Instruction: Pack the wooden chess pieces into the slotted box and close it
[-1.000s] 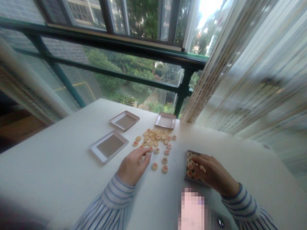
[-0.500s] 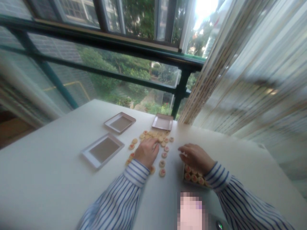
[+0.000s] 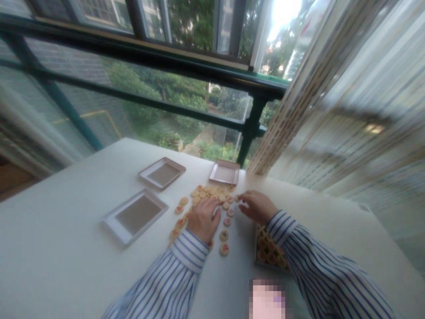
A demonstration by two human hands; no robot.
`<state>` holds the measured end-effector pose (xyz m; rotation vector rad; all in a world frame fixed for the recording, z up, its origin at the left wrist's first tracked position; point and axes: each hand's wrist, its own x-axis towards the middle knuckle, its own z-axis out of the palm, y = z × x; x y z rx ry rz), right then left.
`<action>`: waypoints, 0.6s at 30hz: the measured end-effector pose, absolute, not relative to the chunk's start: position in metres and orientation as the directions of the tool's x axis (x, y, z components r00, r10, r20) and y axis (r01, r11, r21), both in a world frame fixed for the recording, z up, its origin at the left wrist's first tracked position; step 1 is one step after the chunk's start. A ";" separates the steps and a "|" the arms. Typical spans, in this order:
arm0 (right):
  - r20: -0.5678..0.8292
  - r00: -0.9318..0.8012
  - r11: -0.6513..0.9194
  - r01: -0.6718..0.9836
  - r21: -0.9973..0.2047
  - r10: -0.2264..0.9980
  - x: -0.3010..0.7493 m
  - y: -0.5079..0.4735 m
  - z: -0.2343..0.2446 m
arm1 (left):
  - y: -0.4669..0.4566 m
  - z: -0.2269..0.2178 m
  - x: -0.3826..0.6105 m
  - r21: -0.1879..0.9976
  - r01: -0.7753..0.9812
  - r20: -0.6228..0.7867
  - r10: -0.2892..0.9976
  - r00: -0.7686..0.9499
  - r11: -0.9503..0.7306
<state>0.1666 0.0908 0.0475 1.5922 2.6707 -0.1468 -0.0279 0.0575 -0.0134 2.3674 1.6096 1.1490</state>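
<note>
Wooden discs (image 3: 215,193): left hand (image 3: 203,218) flat on top, fingers apart.
Right hand (image 3: 257,206): moved off box (image 3: 256,254) to discs; grip unclear.

Soft daylight, window (image 3: 282,17) glare, blurred warped edges

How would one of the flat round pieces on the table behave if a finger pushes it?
The piece lies flat, so it would probably slide, not roll. It looks small and stiff, likely light. The table looks smooth, so it may skid easily.
</note>
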 end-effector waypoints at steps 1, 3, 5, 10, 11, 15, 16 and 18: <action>-0.074 -0.478 0.474 0.878 -0.065 0.875 0.165 0.094 0.046 | 0.057 -0.013 -0.028 0.432 0.779 0.539 0.823 0.180 -0.454; -0.075 -0.480 0.476 0.877 -0.059 0.874 0.161 0.100 0.044 | 0.056 -0.013 -0.028 0.432 0.778 0.545 0.819 0.178 -0.457; -0.074 -0.479 0.476 0.878 -0.051 0.875 0.157 0.105 0.042 | 0.056 -0.013 -0.028 0.431 0.774 0.558 0.811 0.176 -0.465; -0.080 -0.478 0.476 0.878 -0.042 0.875 0.149 0.112 0.039 | 0.056 -0.015 -0.027 0.431 0.767 0.573 0.801 0.174 -0.475; -0.082 -0.475 0.473 0.880 -0.040 0.876 0.148 0.113 0.038 | 0.057 -0.015 -0.027 0.432 0.767 0.574 0.800 0.172 -0.475; -0.086 -0.461 0.460 0.887 -0.034 0.883 0.145 0.117 0.032 | 0.057 -0.017 -0.028 0.436 0.766 0.576 0.800 0.167 -0.473; -0.087 -0.459 0.458 0.888 -0.034 0.884 0.145 0.118 0.031 | 0.057 -0.017 -0.028 0.437 0.766 0.576 0.801 0.166 -0.472; -0.091 -0.460 0.459 0.888 -0.036 0.883 0.145 0.119 0.029 | 0.057 -0.017 -0.028 0.438 0.765 0.579 0.799 0.163 -0.473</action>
